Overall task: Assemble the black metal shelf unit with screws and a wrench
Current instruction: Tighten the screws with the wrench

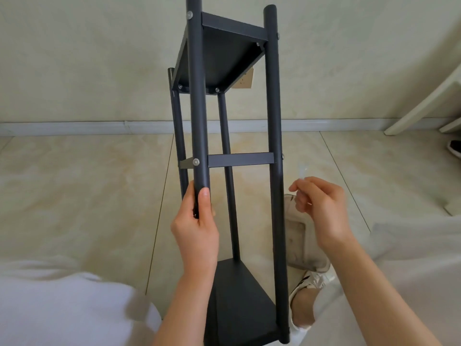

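Left hand [197,228] wraps the black metal shelf unit's [233,58] near round post [198,116], probably steadying the frame; right hand [321,208] hovers beside it, fingers loosely curled, holding nothing.

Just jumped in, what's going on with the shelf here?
A person sits on the tiled floor with the black metal shelf unit between their legs. Their left hand grips the lower end of its front left pole. The right hand hovers beside the front right pole, fingers loosely curled, holding nothing visible. Screws already sit at its visible joints; no wrench is in view.
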Motion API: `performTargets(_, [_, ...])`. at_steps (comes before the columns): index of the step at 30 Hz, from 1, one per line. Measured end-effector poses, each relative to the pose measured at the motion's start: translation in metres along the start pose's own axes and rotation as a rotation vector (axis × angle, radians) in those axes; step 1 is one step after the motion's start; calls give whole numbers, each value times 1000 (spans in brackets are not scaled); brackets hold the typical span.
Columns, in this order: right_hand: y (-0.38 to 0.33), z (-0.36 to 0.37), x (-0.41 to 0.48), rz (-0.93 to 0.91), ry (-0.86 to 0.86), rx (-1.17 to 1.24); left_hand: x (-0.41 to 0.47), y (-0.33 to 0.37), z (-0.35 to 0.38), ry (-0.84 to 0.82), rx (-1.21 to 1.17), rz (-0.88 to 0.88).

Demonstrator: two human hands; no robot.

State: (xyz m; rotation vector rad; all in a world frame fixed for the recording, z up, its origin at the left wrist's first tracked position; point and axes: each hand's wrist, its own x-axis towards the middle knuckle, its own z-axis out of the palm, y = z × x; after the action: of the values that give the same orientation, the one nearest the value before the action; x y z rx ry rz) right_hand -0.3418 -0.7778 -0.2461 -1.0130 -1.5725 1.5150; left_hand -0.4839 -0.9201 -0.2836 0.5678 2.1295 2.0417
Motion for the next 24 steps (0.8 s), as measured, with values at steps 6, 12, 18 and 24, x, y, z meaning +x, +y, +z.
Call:
performTargets(6, [60,-12,44,489,177,195,0,-1,6,69,1,26])
performTargets(12, [132,-11,49,785,96,68,4,0,7,101,56,55])
performTargets(18, [186,-23,44,943,101,-200,3,5,8,93,85,90])
performTargets(24, [204,-25,45,989,82,-297,1,2,9,70,94,84])
